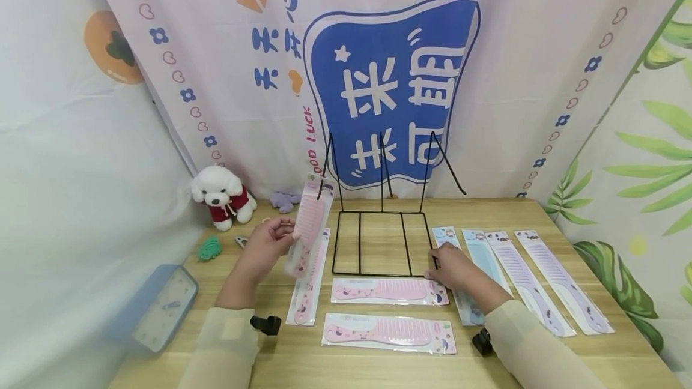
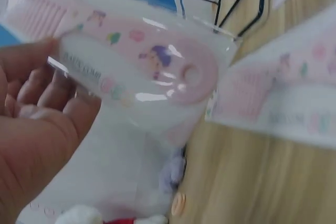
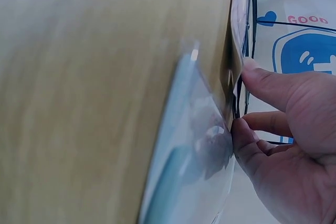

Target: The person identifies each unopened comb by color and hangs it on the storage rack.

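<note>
My left hand (image 1: 268, 244) pinches the edge of a packaged pink comb (image 1: 309, 221) and holds it tilted above the table. The package's top end is at the left hook of a black wire display rack (image 1: 360, 244); whether the hook passes through the package cannot be told. In the left wrist view, the comb's handle (image 2: 197, 77) with its round hole shows through clear plastic. My right hand (image 1: 453, 266) grips the rack's front right corner, thumb and fingers around the wire. A packaged blue comb (image 3: 170, 182) lies beside its fingers in the right wrist view.
Packaged pink combs (image 1: 389, 332) lie in front and left of the rack. Blue (image 1: 486, 260) and purple combs (image 1: 521, 281) lie to the right. A plush dog (image 1: 218, 194), purple toy (image 1: 283, 201), green hair tie (image 1: 209, 249) and blue-rimmed box (image 1: 167, 305) sit on the left.
</note>
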The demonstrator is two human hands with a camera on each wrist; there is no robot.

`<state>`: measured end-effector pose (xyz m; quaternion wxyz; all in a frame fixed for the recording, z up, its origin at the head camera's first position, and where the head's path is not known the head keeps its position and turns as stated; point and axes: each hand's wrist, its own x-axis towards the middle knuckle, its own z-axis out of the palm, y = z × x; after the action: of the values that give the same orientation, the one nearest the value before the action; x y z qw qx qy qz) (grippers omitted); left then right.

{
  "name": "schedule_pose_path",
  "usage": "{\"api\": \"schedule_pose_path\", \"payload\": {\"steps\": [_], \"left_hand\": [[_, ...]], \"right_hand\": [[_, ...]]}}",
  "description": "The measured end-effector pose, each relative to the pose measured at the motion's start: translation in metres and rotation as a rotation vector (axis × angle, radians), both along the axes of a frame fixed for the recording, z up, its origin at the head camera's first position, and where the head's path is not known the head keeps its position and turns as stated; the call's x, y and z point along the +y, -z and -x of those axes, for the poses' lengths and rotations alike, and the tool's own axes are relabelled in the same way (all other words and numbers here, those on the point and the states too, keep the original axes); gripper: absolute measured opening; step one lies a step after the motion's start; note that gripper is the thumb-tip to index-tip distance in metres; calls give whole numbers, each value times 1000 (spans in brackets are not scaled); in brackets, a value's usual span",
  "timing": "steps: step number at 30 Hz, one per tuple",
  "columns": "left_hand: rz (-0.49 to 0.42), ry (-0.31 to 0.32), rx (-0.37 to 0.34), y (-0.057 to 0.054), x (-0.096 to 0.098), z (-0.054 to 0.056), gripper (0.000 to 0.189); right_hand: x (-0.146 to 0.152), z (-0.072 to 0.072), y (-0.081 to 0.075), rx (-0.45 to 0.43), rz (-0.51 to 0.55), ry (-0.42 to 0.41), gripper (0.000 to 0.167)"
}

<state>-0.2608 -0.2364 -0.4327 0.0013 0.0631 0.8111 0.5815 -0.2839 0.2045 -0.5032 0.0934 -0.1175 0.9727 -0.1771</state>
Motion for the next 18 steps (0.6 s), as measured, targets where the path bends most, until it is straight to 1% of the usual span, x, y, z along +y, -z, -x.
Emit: {"api": "schedule_pose_path", "payload": {"steps": [3, 5, 8, 10, 13, 16, 18], "left_hand": [[6, -77, -6, -5, 15, 8, 29], [22, -129, 12, -9, 26, 16, 29], [31, -186, 30, -16, 40, 30, 29], [18, -206, 35, -18, 48, 40, 26], [-25, -211, 16, -18, 54, 54, 21], [-59, -217, -4, -16, 58, 66, 20], [-59, -221, -14, -16, 59, 71, 21]], "right_hand": [[0, -1, 1, -3, 5, 3, 60], [1, 0, 0, -3, 7, 7, 60], [1, 0, 0, 4, 2, 4, 60], [2, 1, -1, 7, 4, 2, 60], [2, 0, 0, 4, 12, 3, 60], [1, -1, 0, -1, 21, 9, 61], [0, -2, 0, 0, 19, 13, 61]]}}
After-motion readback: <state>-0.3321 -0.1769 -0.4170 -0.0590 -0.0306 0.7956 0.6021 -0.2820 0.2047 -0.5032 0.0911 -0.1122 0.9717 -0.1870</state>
